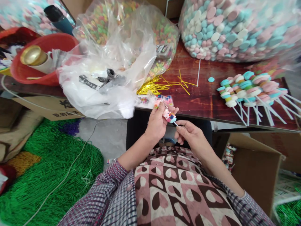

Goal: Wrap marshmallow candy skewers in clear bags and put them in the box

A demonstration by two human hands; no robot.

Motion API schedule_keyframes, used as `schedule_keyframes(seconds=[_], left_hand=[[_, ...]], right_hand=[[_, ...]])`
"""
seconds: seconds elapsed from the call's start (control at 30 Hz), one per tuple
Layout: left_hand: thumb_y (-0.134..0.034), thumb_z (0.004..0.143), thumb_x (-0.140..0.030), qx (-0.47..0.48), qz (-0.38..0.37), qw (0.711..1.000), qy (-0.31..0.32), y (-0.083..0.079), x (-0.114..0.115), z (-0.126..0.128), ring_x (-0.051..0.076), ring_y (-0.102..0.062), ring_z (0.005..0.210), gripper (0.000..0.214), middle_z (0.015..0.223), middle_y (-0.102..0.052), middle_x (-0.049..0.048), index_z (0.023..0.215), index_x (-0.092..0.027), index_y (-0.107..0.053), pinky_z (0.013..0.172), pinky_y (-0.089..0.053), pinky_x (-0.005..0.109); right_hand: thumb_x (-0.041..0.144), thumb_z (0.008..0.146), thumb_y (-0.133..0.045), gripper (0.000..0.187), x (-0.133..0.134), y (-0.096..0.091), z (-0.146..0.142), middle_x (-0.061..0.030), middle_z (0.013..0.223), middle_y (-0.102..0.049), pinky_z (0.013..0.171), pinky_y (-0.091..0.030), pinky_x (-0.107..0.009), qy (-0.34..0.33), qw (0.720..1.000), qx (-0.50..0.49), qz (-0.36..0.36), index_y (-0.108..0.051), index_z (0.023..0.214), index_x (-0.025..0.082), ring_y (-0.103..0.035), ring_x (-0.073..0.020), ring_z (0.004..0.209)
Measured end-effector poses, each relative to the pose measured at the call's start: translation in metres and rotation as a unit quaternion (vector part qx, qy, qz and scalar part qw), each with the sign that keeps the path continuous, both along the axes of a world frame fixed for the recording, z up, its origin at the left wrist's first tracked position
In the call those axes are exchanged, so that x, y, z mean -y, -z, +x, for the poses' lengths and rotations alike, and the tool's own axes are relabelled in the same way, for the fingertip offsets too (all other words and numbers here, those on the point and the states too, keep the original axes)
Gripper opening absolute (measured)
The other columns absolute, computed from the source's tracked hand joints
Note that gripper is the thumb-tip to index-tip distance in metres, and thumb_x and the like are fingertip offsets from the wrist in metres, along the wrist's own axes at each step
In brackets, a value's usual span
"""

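My left hand (158, 121) is closed around a small stack of pastel candy discs (169, 116) just below the table's front edge. My right hand (190, 133) pinches the white stick (176, 124) that runs into that stack. Both hands hover above my lap, close to each other. On the dark wooden table (202, 100) to the right lies a pile of finished candy sticks (249, 89) with white stems pointing right. Gold twist ties (160, 85) are scattered at the table's middle.
A huge clear bag of pastel candy discs (237, 28) fills the back right. A bag of small colourful candies (131, 28) and crumpled white plastic (103, 84) sit left of centre, beside a red basin (44, 59). Green beads (49, 175) cover the floor left; an open cardboard box (256, 169) stands right.
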State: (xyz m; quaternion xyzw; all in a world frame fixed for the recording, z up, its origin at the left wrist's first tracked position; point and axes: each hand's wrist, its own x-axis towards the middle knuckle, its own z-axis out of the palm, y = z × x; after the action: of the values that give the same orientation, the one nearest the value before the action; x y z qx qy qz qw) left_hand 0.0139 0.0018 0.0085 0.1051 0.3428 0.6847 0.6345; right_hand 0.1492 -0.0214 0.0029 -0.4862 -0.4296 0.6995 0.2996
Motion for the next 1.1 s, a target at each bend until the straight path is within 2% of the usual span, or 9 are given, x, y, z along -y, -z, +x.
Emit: schedule_keyframes(seconds=[0.07, 0.17, 0.33, 0.4, 0.53, 0.77, 0.93, 1.03, 1.1], left_hand=[[-0.066, 0.086, -0.037, -0.007, -0.019, 0.999, 0.034, -0.002, 0.001, 0.001, 0.015, -0.071, 0.074, 0.021, 0.071, -0.067, -0.0008, 0.087, -0.017, -0.06, 0.078, -0.054, 0.029], [-0.071, 0.08, -0.043, -0.023, -0.036, 0.995, 0.085, -0.001, 0.008, 0.006, 0.016, -0.071, 0.075, 0.03, 0.072, -0.066, -0.0006, 0.095, -0.018, -0.061, 0.067, -0.052, 0.024], [-0.065, 0.083, -0.049, -0.047, -0.005, 0.982, 0.182, 0.003, 0.018, 0.008, 0.007, -0.056, 0.043, 0.041, 0.091, -0.07, 0.0015, 0.114, -0.023, -0.057, 0.041, -0.043, 0.021], [-0.061, 0.086, -0.052, -0.05, 0.007, 0.985, 0.167, 0.003, 0.017, 0.005, 0.009, -0.06, 0.05, 0.041, 0.095, -0.071, 0.004, 0.113, -0.021, -0.059, 0.047, -0.047, 0.022], [-0.058, 0.09, -0.046, -0.039, 0.015, 0.996, 0.079, 0.001, 0.008, -0.001, 0.016, -0.07, 0.086, 0.031, 0.091, -0.072, 0.0059, 0.098, -0.017, -0.063, 0.077, -0.052, 0.026], [-0.057, 0.092, -0.036, -0.004, -0.041, 0.998, 0.056, -0.001, 0.004, 0.0, 0.016, -0.071, 0.084, 0.022, 0.083, -0.072, 0.0035, 0.088, -0.015, -0.062, 0.082, -0.05, 0.028], [-0.055, 0.093, -0.036, 0.005, -0.056, 0.997, 0.054, -0.002, 0.005, 0.004, 0.017, -0.071, 0.085, 0.022, 0.083, -0.072, 0.0036, 0.088, -0.016, -0.061, 0.088, -0.05, 0.032], [-0.055, 0.093, -0.034, 0.009, -0.049, 0.997, 0.059, -0.002, 0.007, 0.007, 0.018, -0.071, 0.091, 0.018, 0.085, -0.072, 0.0036, 0.091, -0.017, -0.06, 0.091, -0.05, 0.035], [-0.057, 0.092, -0.035, 0.013, -0.043, 0.997, 0.067, -0.003, 0.009, 0.008, 0.019, -0.07, 0.094, 0.018, 0.087, -0.072, 0.0043, 0.093, -0.017, -0.058, 0.091, -0.049, 0.035]], right_hand=[[0.046, 0.083, -0.065, 0.031, 0.002, 0.001, 0.001, 0.0048, 0.054, -0.058, 0.042, -0.036, -0.019, -0.032, 0.999, 0.012, -0.013, -0.066, 0.094, 0.018, -0.045, -0.0073, 0.043], [0.047, 0.082, -0.066, 0.029, 0.004, 0.003, -0.005, 0.0055, 0.05, -0.054, 0.042, -0.033, -0.02, 0.002, 1.0, -0.008, 0.0, -0.068, 0.088, 0.018, -0.041, -0.007, 0.042], [0.047, 0.081, -0.067, 0.029, 0.004, 0.003, -0.013, 0.0036, 0.053, -0.056, 0.043, -0.034, -0.021, 0.056, 0.998, -0.024, 0.026, -0.069, 0.075, 0.018, -0.043, -0.0072, 0.043], [0.048, 0.082, -0.066, 0.029, 0.004, 0.003, -0.012, 0.004, 0.053, -0.055, 0.044, -0.036, -0.022, 0.057, 0.997, 0.014, 0.054, -0.072, 0.084, 0.019, -0.044, -0.0079, 0.044], [0.046, 0.086, -0.061, 0.034, 0.003, 0.007, -0.005, 0.0052, 0.052, -0.053, 0.047, -0.037, -0.024, 0.041, 0.977, 0.14, 0.159, -0.073, 0.103, 0.019, -0.044, -0.0097, 0.045], [0.04, 0.091, -0.055, 0.039, 0.006, 0.009, 0.001, 0.0036, 0.062, -0.061, 0.058, -0.047, -0.027, 0.047, 0.917, 0.27, 0.289, -0.059, 0.126, 0.022, -0.057, -0.0145, 0.054], [0.032, 0.094, -0.05, 0.034, 0.008, 0.013, 0.002, -0.0027, 0.08, -0.072, 0.067, -0.052, -0.029, 0.009, 0.874, 0.296, 0.385, -0.067, 0.123, 0.027, -0.066, -0.018, 0.067], [0.029, 0.094, -0.049, 0.032, 0.008, 0.018, 0.003, -0.0037, 0.075, -0.071, 0.063, -0.049, -0.026, -0.012, 0.838, 0.335, 0.431, -0.072, 0.116, 0.024, -0.065, -0.0164, 0.064], [0.028, 0.094, -0.048, 0.033, 0.007, 0.02, 0.003, -0.0032, 0.069, -0.069, 0.06, -0.048, -0.026, -0.016, 0.829, 0.347, 0.438, -0.073, 0.114, 0.023, -0.063, -0.0156, 0.06]])
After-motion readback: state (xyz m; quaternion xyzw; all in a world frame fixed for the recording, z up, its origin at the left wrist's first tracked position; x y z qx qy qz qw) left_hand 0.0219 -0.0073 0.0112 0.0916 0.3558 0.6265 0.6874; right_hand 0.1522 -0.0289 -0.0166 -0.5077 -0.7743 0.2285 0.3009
